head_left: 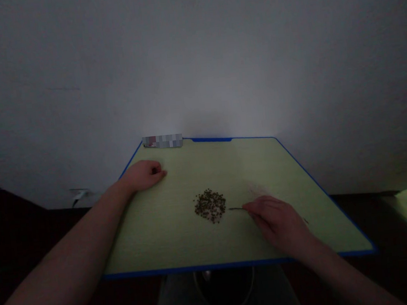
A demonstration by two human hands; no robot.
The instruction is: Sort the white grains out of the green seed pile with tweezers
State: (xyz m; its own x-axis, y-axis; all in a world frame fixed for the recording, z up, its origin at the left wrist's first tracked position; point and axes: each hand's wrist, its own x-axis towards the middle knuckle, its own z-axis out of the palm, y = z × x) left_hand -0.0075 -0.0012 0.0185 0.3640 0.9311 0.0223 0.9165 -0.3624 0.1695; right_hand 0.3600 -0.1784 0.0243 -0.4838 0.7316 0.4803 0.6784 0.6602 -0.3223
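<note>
On the pale table (pixel 183 245) lies a loose round heap of small dark brown grains (pixel 210 206), like beans or seeds, too small to name surely. My right hand (pixel 276 217) pinches a thin dark stick-like tool (pixel 235 209), held nearly level. Its tip points left, just short of the heap's right edge; the other end is hidden in the hand. My left hand (pixel 146 174) rests at the table's left side, fingers loosely curled in, away from the heap. Nothing shows between its fingers, only a dark gap.
A blurred-out flat item (pixel 162 142) sits at the far left edge. The table has a blue rim (pixel 211 139) against a grey wall (pixel 202 66). A dark round container (pixel 226 289) is below the near edge. A white plug (pixel 80 195) is on the left wall.
</note>
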